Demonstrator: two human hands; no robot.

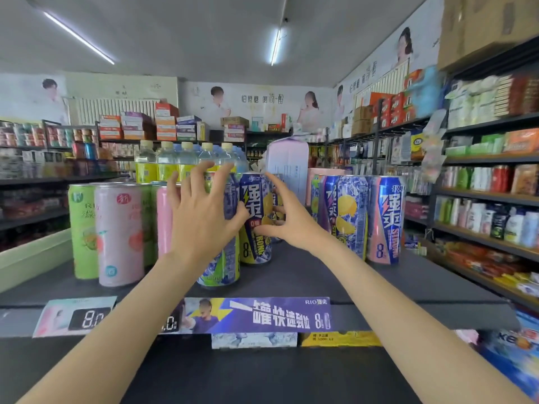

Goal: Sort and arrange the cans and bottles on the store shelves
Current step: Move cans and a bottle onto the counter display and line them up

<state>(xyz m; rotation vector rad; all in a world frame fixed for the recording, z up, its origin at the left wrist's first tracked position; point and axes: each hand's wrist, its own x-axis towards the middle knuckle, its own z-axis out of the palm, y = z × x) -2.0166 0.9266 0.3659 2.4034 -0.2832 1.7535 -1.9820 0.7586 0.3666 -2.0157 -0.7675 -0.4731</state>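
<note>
Tall drink cans stand on the dark top shelf (pixel 320 275). My left hand (pixel 201 211) is spread, fingers arched, against a blue-and-lime can (pixel 221 266) in the front row, its thumb on the can's right side. My right hand (pixel 288 220) is spread beside a blue-and-yellow can (pixel 255 246); the thumb lies on its front and the forefinger points up along its right side. A green can (pixel 83 228) and a pink can (pixel 119 234) stand at the left. More blue cans, with a blue-and-pink can (pixel 385 220) among them, stand at the right.
Water bottles with pale caps (pixel 186 161) stand behind the cans, and a pale carton (pixel 288 167) is behind my right hand. Price tags and a purple banner (pixel 256 314) line the shelf's front edge. Stocked shelves run along the right wall (pixel 484 196) and the left.
</note>
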